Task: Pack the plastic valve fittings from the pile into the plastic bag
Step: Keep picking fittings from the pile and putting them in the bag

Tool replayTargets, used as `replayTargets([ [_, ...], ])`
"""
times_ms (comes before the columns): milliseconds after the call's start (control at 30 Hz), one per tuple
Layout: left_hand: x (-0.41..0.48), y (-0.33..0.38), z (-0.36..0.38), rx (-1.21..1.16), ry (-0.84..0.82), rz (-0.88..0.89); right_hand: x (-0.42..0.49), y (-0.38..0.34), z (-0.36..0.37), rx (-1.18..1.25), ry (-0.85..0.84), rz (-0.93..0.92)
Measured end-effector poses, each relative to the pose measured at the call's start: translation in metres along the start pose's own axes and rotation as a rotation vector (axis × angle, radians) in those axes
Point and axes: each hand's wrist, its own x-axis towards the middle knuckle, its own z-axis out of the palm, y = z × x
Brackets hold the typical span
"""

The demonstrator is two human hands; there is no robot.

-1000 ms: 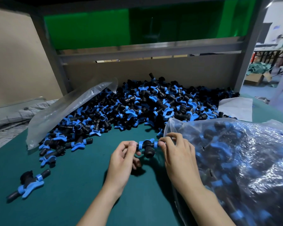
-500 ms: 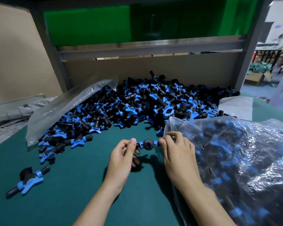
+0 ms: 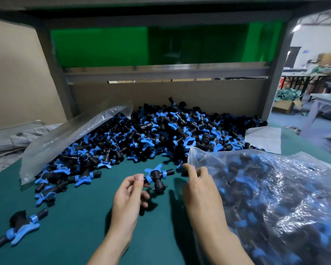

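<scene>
A big pile of black and blue valve fittings [image 3: 161, 134] lies at the back of the green table. My left hand [image 3: 128, 196] pinches one end of a single fitting [image 3: 157, 178] just above the table. My right hand [image 3: 201, 188] is beside it, off the fitting, with fingers loosely bent at the mouth edge of the clear plastic bag [image 3: 275, 197]. The bag lies on the right and holds several fittings.
An empty clear bag [image 3: 69, 138] lies over the pile's left side. One stray fitting [image 3: 19, 228] lies at the front left on the green table mat [image 3: 75, 226]. A white sheet [image 3: 264, 138] sits at the right back. A cardboard wall closes off the rear.
My right hand has let go of the fitting and moved right to the bag's mouth. The left hand alone holds the fitting, which has turned so its body points down.
</scene>
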Motion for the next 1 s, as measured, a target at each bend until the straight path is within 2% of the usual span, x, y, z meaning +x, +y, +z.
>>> replayTargets([
  [133, -0.017, 0.004, 0.002, 0.024, -0.069, 0.047, 0.008, 0.0, -0.017, 0.289, 0.079, 0.05],
  [300, -0.033, 0.005, 0.025, 0.031, -0.184, 0.065, 0.019, 0.01, -0.043, 0.4, 0.081, 0.051],
  [400, -0.043, 0.006, 0.035, 0.052, -0.214, 0.101, 0.018, 0.014, -0.053, 0.315, 0.074, -0.027],
  [533, -0.046, 0.007, 0.033, 0.052, -0.095, 0.118, 0.016, 0.013, -0.055, 0.339, 0.085, -0.011],
  [667, -0.048, 0.006, 0.023, 0.069, -0.013, 0.08, 0.011, 0.019, -0.049, -0.041, 0.042, 0.014],
  [767, -0.048, 0.008, 0.022, 0.077, 0.045, 0.086, 0.003, 0.016, -0.043, -0.209, -0.026, 0.031],
  [933, -0.048, 0.017, 0.019, 0.052, 0.198, 0.154, -0.002, 0.018, -0.046, -0.337, -0.091, 0.027],
  [1000, -0.051, 0.02, 0.02, 0.038, 0.205, 0.173, 0.0, 0.019, -0.053, -0.261, -0.09, 0.012],
])
